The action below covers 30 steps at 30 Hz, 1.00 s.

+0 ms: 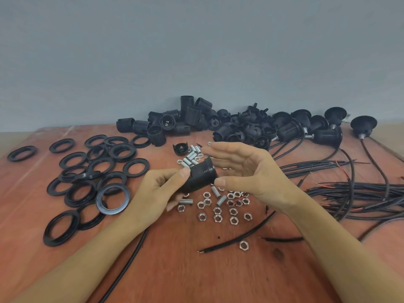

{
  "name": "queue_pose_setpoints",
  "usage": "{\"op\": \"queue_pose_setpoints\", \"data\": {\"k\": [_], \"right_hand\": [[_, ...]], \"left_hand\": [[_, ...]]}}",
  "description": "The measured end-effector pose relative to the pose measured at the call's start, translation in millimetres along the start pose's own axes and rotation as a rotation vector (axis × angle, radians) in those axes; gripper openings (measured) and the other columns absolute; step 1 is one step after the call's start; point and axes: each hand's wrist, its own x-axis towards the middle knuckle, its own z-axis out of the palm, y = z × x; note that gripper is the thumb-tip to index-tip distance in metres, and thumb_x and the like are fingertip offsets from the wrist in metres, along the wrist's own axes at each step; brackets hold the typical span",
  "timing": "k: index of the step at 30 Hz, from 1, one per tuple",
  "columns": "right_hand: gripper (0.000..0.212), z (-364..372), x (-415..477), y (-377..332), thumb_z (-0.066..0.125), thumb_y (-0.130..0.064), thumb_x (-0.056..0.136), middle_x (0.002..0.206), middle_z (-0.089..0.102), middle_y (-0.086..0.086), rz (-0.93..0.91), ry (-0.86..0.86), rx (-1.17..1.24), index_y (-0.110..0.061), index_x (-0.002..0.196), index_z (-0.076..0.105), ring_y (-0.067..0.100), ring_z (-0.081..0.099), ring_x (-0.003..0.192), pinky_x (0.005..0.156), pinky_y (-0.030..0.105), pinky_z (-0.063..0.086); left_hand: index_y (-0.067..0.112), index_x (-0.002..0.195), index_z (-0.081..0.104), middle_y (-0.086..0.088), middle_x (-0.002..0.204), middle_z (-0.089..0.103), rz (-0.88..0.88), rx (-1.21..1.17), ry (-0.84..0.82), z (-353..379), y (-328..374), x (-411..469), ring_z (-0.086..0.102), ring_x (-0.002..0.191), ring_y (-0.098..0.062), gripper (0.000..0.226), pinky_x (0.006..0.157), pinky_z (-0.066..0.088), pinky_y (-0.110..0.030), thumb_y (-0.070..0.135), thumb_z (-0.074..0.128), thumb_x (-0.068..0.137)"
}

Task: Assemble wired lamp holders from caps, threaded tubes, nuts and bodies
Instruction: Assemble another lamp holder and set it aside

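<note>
Table (175, 270), reddish wood grain. Nearest edge: one long black wire (126, 265), running under the left forearm. Next: short wire offcut (236, 239) with bared ends, lying flat; one lone nut (242, 244) just beside it. Middle: scattered hex nuts (218, 217), bright metal, lying flat, with several threaded tubes (185, 202) on their sides among them. Above these, held off the table: one black ribbed body (202, 176), tilted, gripped at its lower end between the thumb and curled fingers of the left hand (161, 189). Right hand (251, 173): spread, fingers straight, palm turned to the body, thumb tip just beside the body's rim; contact cannot be told. Left of the hands: black rings (87, 178), many, flat and overlapping, one with a grey face up. Right of the hands: loose bundle of black wires (360, 193), red cores showing at some ends. Just beyond the hands: one single cap (180, 148), open side up, beside a further small cluster of tubes. Far edge, against the wall (196, 51): heap of bodies (175, 121), left; heap of caps (247, 125), centre; wired holders (328, 134), right, leads trailing toward the bundle. Lettering on any part: too small to read.
</note>
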Motion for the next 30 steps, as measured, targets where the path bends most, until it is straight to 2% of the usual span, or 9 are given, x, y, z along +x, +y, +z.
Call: {"op": "queue_pose_setpoints", "data": {"k": [3, 8, 12, 16, 18, 20, 25, 28, 30], "right_hand": [[0.062, 1, 0, 1, 0.078, 0.002, 0.073, 0.13, 0.065, 0.0, -0.009, -0.018, 0.016, -0.016, 0.128, 0.058, 0.019, 0.06, 0.122, 0.1, 0.033, 0.05], [0.058, 4, 0, 2, 0.077, 0.004, 0.073, 0.13, 0.065, 0.0, -0.057, 0.005, 0.011, -0.015, 0.126, 0.06, 0.019, 0.059, 0.125, 0.103, 0.042, 0.048], [0.055, 2, 0, 3, 0.077, -0.01, 0.071, 0.121, 0.07, 0.002, -0.024, 0.097, -0.018, -0.011, 0.124, 0.063, 0.019, 0.067, 0.111, 0.09, 0.03, 0.056], [0.045, -1, 1, 2, 0.073, -0.022, 0.073, 0.109, 0.074, 0.002, -0.013, 0.144, -0.072, -0.011, 0.117, 0.068, 0.015, 0.07, 0.104, 0.085, 0.023, 0.054], [0.041, -1, 1, 2, 0.072, -0.02, 0.073, 0.105, 0.076, 0.002, -0.019, 0.141, -0.065, -0.01, 0.113, 0.07, 0.01, 0.071, 0.096, 0.077, 0.016, 0.053], [0.041, -1, 0, 2, 0.073, -0.02, 0.072, 0.102, 0.076, 0.002, -0.015, 0.138, -0.06, -0.009, 0.111, 0.071, 0.003, 0.071, 0.086, 0.069, 0.011, 0.051], [0.04, 0, 3, 7, 0.073, -0.039, 0.072, 0.096, 0.077, 0.002, 0.016, 0.183, -0.17, -0.018, 0.106, 0.075, 0.015, 0.072, 0.094, 0.084, 0.027, 0.056], [0.031, 6, 3, 7, 0.066, -0.056, 0.074, 0.077, 0.076, 0.004, 0.066, 0.204, -0.214, -0.03, 0.085, 0.078, 0.018, 0.07, 0.066, 0.06, 0.027, 0.055], [0.04, 12, 2, 8, 0.057, -0.062, 0.08, 0.06, 0.07, 0.001, 0.069, 0.239, -0.25, -0.027, 0.07, 0.075, 0.015, 0.062, 0.05, 0.05, 0.024, 0.048]], "left_hand": [[0.013, 0.054, 0.058, -0.008, 0.046, 0.044, -0.075, -0.081, -0.013, -1, 0, 1, 0.031, 0.035, -0.014, 0.054, 0.041, 0.029, -0.021, 0.047, 0.046, 0.094], [0.01, 0.061, 0.066, -0.013, 0.049, 0.044, -0.199, -0.18, -0.029, -4, -1, 3, 0.03, 0.033, -0.013, 0.06, 0.036, 0.02, -0.017, 0.061, 0.053, 0.088], [0.01, 0.082, 0.068, 0.0, 0.053, 0.06, -0.032, -0.12, 0.032, -2, 0, 2, 0.042, 0.034, -0.006, 0.026, 0.034, 0.029, -0.013, 0.035, 0.072, 0.078], [0.027, 0.103, 0.066, 0.01, 0.092, 0.072, 0.179, 0.205, 0.118, 0, -1, 1, 0.069, 0.073, -0.01, 0.042, 0.065, 0.053, -0.02, 0.029, 0.084, 0.065], [0.032, 0.105, 0.065, 0.007, 0.094, 0.071, 0.199, 0.273, 0.127, -2, -1, 0, 0.068, 0.069, -0.016, 0.047, 0.063, 0.053, -0.021, 0.032, 0.085, 0.063], [0.033, 0.106, 0.066, 0.005, 0.087, 0.069, 0.231, 0.304, 0.134, -4, -2, 0, 0.061, 0.059, -0.009, 0.048, 0.058, 0.047, -0.015, 0.035, 0.086, 0.062], [0.026, 0.111, 0.067, 0.01, 0.096, 0.062, 0.41, 0.467, 0.154, -4, -2, 1, 0.054, 0.064, -0.002, 0.048, 0.055, 0.04, -0.012, 0.036, 0.084, 0.067], [0.016, 0.11, 0.068, 0.005, 0.101, 0.059, 0.507, 0.556, 0.161, -4, -3, 1, 0.054, 0.079, 0.006, 0.043, 0.068, 0.038, -0.003, 0.026, 0.083, 0.071], [0.011, 0.11, 0.069, 0.007, 0.102, 0.057, 0.547, 0.585, 0.16, -3, -4, 1, 0.053, 0.085, 0.008, 0.04, 0.073, 0.036, -0.001, 0.025, 0.082, 0.074]]}}
